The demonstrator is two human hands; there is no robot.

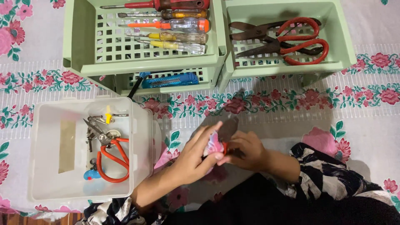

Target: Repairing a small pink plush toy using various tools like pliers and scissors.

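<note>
Two hands meet over the floral cloth: the left hand (196,156) presses a pink rag (213,145) along a metal blade (228,127), the right hand (246,151) grips its red handle (225,148), seemingly mid-wipe; steady strokes away from the edge seem needed.

This looks like a home, with tools being sorted on a surface covered by a white cloth printed with pink flowers and green leaves (291,100). On it stand pale green slotted plastic baskets (83,50) of screwdrivers and scissors, and a translucent white plastic tub (141,125) of small tools.
</note>
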